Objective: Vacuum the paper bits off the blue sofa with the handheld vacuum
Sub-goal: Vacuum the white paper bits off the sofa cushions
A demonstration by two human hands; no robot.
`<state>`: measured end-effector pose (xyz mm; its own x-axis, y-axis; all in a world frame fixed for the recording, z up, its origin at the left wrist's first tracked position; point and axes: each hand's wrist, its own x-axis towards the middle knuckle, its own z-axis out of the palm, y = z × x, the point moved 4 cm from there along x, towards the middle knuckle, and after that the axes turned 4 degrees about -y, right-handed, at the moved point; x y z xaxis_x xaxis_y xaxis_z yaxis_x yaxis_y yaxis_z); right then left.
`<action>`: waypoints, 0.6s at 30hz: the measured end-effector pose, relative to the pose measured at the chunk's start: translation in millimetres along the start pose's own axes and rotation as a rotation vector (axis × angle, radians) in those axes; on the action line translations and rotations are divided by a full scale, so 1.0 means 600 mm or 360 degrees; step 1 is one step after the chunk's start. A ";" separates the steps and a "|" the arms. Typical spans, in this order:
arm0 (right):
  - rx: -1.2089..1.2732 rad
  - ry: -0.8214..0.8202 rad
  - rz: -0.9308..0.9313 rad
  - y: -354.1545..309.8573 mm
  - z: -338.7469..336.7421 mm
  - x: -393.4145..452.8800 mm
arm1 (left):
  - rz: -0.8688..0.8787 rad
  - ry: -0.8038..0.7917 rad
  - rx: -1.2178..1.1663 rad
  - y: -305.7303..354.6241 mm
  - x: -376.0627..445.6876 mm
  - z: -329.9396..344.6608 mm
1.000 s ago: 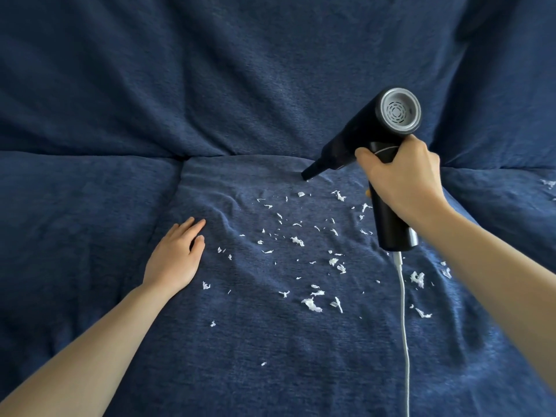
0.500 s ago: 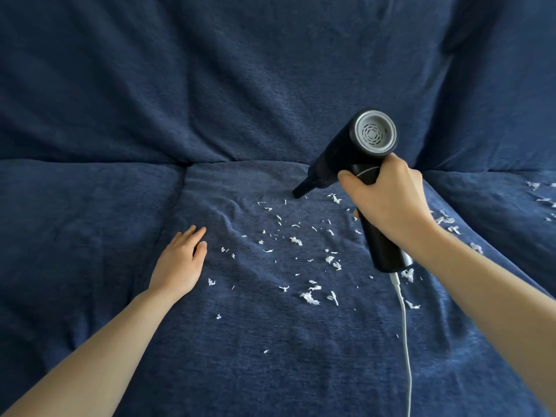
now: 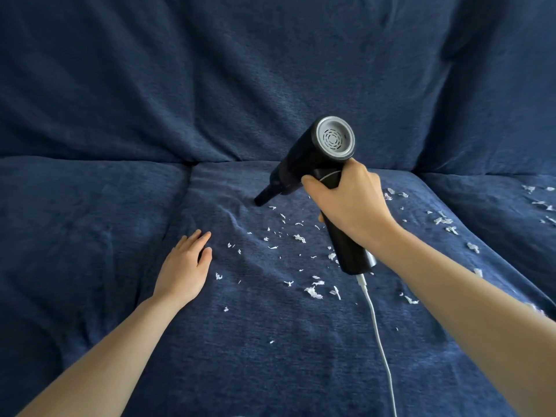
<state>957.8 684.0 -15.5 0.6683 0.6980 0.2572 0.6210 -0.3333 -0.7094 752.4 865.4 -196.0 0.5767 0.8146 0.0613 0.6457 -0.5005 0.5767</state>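
The right hand (image 3: 349,206) grips the vacuum (image 3: 304,167), the left hand (image 3: 183,266) lies flat (fingers straight); its white cable (image 3: 379,338) may scatter the paper bits (image 3: 313,291).

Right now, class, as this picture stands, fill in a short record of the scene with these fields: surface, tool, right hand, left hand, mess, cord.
surface: dark blue fabric sofa, seat cushion rumpled
tool: black handheld vacuum with grey vented rear cap, nozzle angled down at the seat's far edge
right hand: grip closed round the vacuum's handle
left hand: flat on the seat, fingers straight, holding nothing
mess: small white paper bits scattered over the middle cushion, more on the right one
cord: thin white cable trailing from the handle's base toward the camera
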 end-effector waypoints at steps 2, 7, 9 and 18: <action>0.0005 0.0011 0.0021 0.001 -0.004 0.006 | 0.0002 -0.0001 -0.0002 0.000 0.000 0.001; -0.0023 0.0092 0.0054 0.017 -0.026 0.020 | 0.0006 0.0014 -0.0014 -0.003 0.001 0.001; -0.0027 0.0122 0.0097 0.030 -0.031 0.026 | 0.0001 0.0016 -0.0017 -0.004 0.001 0.002; -0.0091 0.0225 0.0191 0.059 -0.067 0.025 | -0.0001 0.0011 0.0000 0.000 0.000 0.001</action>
<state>1006.2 657.2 -10.4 0.7873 0.5563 0.2657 0.5530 -0.4467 -0.7033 752.8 864.8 -196.5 0.5727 0.8170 0.0668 0.6460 -0.5000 0.5768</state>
